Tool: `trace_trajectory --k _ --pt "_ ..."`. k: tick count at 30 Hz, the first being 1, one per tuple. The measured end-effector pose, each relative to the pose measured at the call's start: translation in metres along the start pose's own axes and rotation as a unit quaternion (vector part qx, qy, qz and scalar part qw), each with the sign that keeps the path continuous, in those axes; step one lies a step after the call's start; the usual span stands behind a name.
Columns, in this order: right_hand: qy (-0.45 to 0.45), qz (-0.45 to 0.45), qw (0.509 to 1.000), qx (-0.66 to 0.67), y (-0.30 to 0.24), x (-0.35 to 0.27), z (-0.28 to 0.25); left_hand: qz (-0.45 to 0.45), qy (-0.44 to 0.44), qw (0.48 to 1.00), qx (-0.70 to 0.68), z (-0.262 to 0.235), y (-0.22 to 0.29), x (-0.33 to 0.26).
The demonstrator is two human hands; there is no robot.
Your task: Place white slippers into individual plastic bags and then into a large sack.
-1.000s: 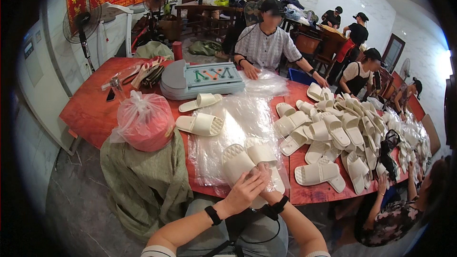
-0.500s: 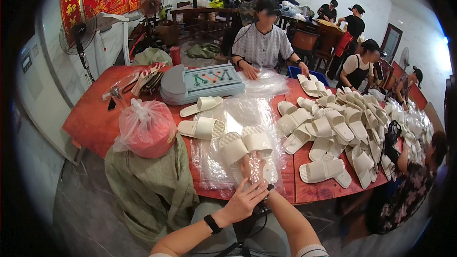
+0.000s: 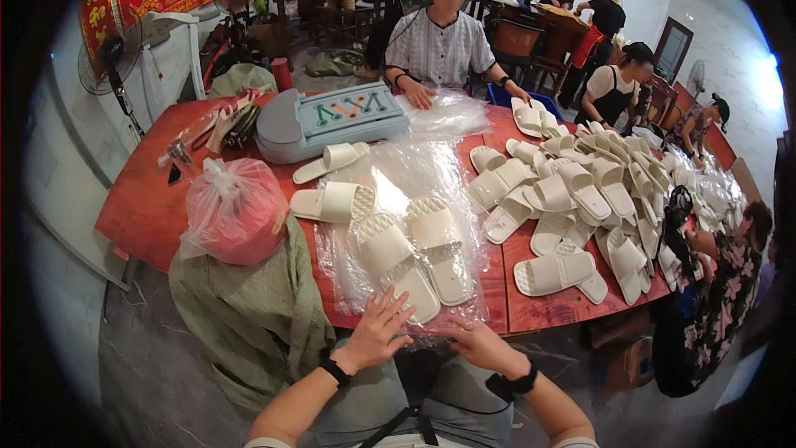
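Note:
A pair of cream slippers [image 3: 433,228] lies side by side inside a clear plastic bag [image 3: 477,294], toes pointing away from me, at the near edge of the red table. My left hand [image 3: 380,330] is open, fingers spread over the bag beside the left slipper's heel. At the bag's near edge, my right hand [image 3: 487,347] has its fingers drawn together on the film; the fingertips are partly hidden. Flat clear bags [image 3: 406,168] are stacked beneath the pair. Two loose cream slippers [image 3: 336,202] rest to the left.
A large heap of cream slippers [image 3: 580,187] covers the table's right side. A grey plastic case [image 3: 332,120] and a bagged red bundle [image 3: 236,211] stand left. Across the table a person [image 3: 439,50] touches clear bags and a slipper. Other people work further right.
My right hand has come out of the bag and back toward me. My hands, together before, are now apart at the bag's near edge. The view has shifted slightly.

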State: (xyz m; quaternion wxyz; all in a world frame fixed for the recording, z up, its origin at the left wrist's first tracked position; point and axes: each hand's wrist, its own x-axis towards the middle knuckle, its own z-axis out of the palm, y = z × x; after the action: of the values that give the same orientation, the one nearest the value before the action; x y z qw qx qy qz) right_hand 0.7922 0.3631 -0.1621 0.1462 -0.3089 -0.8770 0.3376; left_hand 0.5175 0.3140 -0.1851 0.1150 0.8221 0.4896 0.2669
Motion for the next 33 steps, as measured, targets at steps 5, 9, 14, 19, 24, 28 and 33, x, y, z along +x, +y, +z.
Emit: trace_trajectory --k 5,9,14,19,24,28,33 --pt "0.055 0.067 0.995 -0.052 0.003 -0.036 -0.062 0.052 -0.096 0.994 0.020 0.024 -0.017 -0.013" --pt "0.094 -0.026 0.970 -0.223 0.021 -0.012 -0.080 0.066 -0.163 0.983 0.043 0.016 -0.012 -0.008" --pt "-0.057 -0.053 0.934 -0.349 0.070 -0.006 -0.064 0.065 -0.172 0.976 0.116 0.027 -0.031 -0.018" --pt "-0.123 -0.031 0.939 -0.321 0.086 -0.006 -0.056 0.063 -0.128 0.988 0.066 0.026 -0.043 -0.030" --pt "-0.128 -0.038 0.958 -0.253 0.099 -0.018 -0.053 0.069 -0.079 0.993 0.047 0.027 -0.036 -0.032" --pt "-0.091 -0.097 0.972 -0.192 0.116 -0.023 -0.044 0.044 -0.045 0.997 0.043 0.026 -0.028 -0.027" --pt "-0.062 -0.118 0.973 -0.189 0.115 -0.022 -0.038 0.030 -0.014 0.999 0.015 0.030 -0.035 -0.027"
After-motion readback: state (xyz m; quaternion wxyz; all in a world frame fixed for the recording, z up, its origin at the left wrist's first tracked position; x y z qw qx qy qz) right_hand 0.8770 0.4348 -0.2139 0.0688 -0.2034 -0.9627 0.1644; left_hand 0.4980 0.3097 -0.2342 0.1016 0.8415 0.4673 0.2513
